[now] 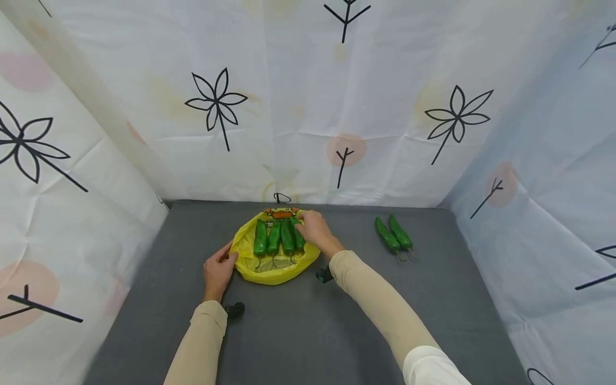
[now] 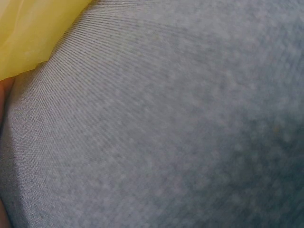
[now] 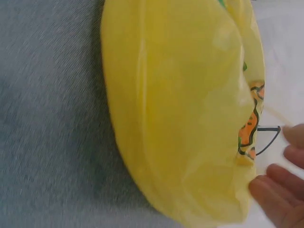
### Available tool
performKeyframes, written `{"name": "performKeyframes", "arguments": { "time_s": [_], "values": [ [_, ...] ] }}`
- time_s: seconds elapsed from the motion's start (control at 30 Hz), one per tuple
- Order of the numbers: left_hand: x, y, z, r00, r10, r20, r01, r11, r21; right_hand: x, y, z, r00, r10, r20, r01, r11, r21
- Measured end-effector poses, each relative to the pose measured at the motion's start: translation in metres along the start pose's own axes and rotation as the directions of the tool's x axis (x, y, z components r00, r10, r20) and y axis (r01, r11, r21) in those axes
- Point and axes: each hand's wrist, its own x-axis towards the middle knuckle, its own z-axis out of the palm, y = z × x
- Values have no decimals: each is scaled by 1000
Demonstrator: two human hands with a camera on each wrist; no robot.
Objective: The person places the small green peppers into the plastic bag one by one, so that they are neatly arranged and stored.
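I have the left hand (image 1: 218,271) pinching the near-left rim of the yellow bag (image 1: 274,277). The right hand (image 1: 318,231) is over the bag's far-right rim, its fingertips at the rightmost pepper (image 1: 299,241), inside the bag; they hide that pepper's top, so I can't tell whether they grip it. I see three other peppers (image 1: 274,238) beside it in the bag and a pair of peppers (image 1: 399,232) well right of the bag.
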Motion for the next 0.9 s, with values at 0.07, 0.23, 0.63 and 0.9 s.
{"name": "performKeyframes", "arguments": {
  "time_s": [0.07,0.23,0.63,0.9],
  "values": [
    [0,-1,0,1000,-8,6,8,1000,-5,-2,3,0,999,-42,-33,42,999,-18],
    [0,-2,1,1000,-15,8,15,1000,3,-6,10,-1,977,-170,-127,157,982,-106],
    [-1,0,0,1000,-12,10,12,999,35,-10,26,-5,945,-255,-206,153,898,-412],
    [-1,0,0,1000,-12,7,12,999,49,-16,41,-7,974,-179,-139,103,896,-431]
  ]
}}
